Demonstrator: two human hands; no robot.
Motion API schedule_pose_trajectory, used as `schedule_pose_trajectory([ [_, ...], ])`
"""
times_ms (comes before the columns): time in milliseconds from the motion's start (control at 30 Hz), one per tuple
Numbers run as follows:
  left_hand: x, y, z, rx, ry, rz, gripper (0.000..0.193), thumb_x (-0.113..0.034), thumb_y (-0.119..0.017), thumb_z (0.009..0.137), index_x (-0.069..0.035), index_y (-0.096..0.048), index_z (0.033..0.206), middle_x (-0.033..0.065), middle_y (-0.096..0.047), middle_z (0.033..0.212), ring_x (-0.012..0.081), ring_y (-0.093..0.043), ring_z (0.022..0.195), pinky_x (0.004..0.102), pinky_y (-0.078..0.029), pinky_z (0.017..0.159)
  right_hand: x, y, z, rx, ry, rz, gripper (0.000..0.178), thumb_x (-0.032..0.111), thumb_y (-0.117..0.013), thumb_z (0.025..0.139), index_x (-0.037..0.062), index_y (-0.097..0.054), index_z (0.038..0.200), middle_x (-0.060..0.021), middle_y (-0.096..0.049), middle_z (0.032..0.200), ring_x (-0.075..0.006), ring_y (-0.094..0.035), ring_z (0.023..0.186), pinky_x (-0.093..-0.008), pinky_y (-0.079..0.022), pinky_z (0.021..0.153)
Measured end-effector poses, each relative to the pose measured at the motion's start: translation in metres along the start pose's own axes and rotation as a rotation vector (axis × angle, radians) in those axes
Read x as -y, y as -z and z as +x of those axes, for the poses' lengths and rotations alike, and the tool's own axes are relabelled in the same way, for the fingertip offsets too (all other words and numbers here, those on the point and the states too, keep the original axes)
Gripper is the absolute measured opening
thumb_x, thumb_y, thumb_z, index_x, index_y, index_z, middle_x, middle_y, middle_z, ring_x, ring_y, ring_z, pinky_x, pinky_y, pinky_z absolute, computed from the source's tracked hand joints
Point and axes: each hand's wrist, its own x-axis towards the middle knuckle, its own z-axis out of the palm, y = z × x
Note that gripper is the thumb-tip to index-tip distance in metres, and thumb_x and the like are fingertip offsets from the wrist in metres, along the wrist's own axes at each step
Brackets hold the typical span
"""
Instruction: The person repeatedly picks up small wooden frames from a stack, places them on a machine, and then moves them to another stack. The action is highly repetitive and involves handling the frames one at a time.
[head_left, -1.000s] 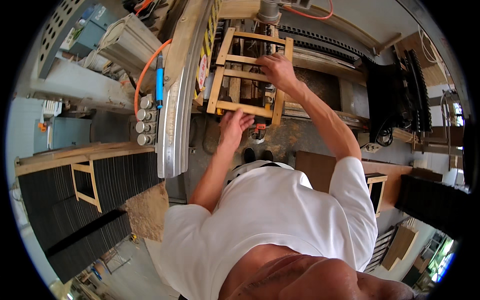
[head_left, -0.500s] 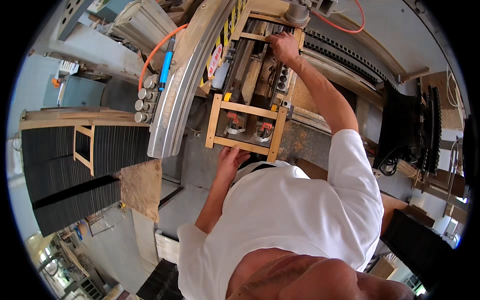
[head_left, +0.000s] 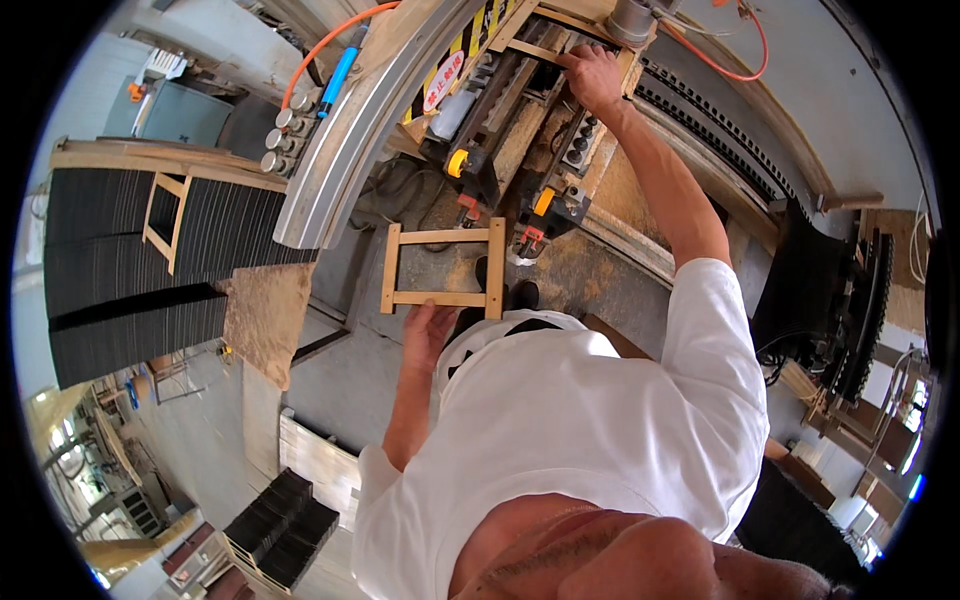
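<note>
My left hand [head_left: 427, 332] grips a small pale wooden frame [head_left: 440, 298] by its near rail, with the fingers closed on it. The frame has two side posts and two cross rails, and hangs in front of me above the floor. Farther off, my right hand [head_left: 597, 82] is closed at the rail of a second wooden frame [head_left: 533, 50], which sits in the machine beside a round metal cylinder [head_left: 632, 20]. My right fingertips are partly hidden there. Between the hands run the machine's dark rails, with yellow-and-black end pieces [head_left: 459, 163] and red fittings [head_left: 530, 240].
An aluminium beam [head_left: 340, 160] with a blue pen-like tool [head_left: 340, 75] and several round metal knobs [head_left: 283, 140] stands left of the machine. Farther left, another wooden frame [head_left: 152, 215] lies on stacked black slats [head_left: 100, 250]. Orange hoses [head_left: 735, 75] curve near the machine.
My left hand has drawn the held frame left and toward me, away from the machine's rail ends. My right hand remains at the frame in the machine. The view has shifted slightly.
</note>
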Motion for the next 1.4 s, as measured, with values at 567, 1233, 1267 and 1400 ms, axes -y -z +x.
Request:
schedule_pose_trajectory([
  [567,-0.069,0.037,-0.029,-0.144,-0.455,0.176,0.017,-0.017,-0.061,0.095,-0.005,-0.060,0.107,0.0063,-0.068,0.096,0.0173,-0.067,0.087,0.0314,-0.056,0.076,0.003,0.011,-0.001,-0.018,-0.015,0.065,0.027,0.019,-0.067,0.080,0.0227,-0.071,0.107,-0.0084,-0.062,0.093,-0.0301,-0.059,0.096,-0.0443,-0.045,0.079],
  [1233,-0.444,0.160,-0.078,-0.036,-0.928,0.194,0.021,-0.019,-0.050,0.099,-0.001,-0.060,0.104,0.0105,-0.068,0.096,0.0193,-0.066,0.088,0.0326,-0.055,0.079,0.073,0.043,0.004,-0.109,-0.235,0.155,0.025,0.023,-0.065,0.089,0.0154,-0.070,0.112,-0.0113,-0.067,0.102,-0.0306,-0.064,0.096,-0.0407,-0.052,0.079],
  [1267,-0.467,0.170,-0.067,-0.036,-0.901,0.200,0.022,-0.019,-0.050,0.099,-0.001,-0.060,0.104,0.0108,-0.068,0.096,0.0195,-0.065,0.087,0.0328,-0.055,0.080,0.092,0.051,0.000,-0.144,-0.241,0.233,0.023,0.022,-0.065,0.089,0.0138,-0.070,0.111,-0.0112,-0.068,0.099,-0.0298,-0.065,0.092,-0.0390,-0.052,0.078],
  [1400,-0.530,0.187,-0.015,0.000,-0.728,0.283,0.023,-0.021,-0.052,0.099,-0.001,-0.060,0.104,0.0097,-0.067,0.094,0.0180,-0.065,0.083,0.0314,-0.056,0.075,0.171,0.077,-0.028,-0.248,-0.262,0.514,0.017,0.013,-0.067,0.089,0.0050,-0.069,0.104,-0.0135,-0.068,0.094,-0.0262,-0.067,0.084,-0.0332,-0.052,0.073],
])
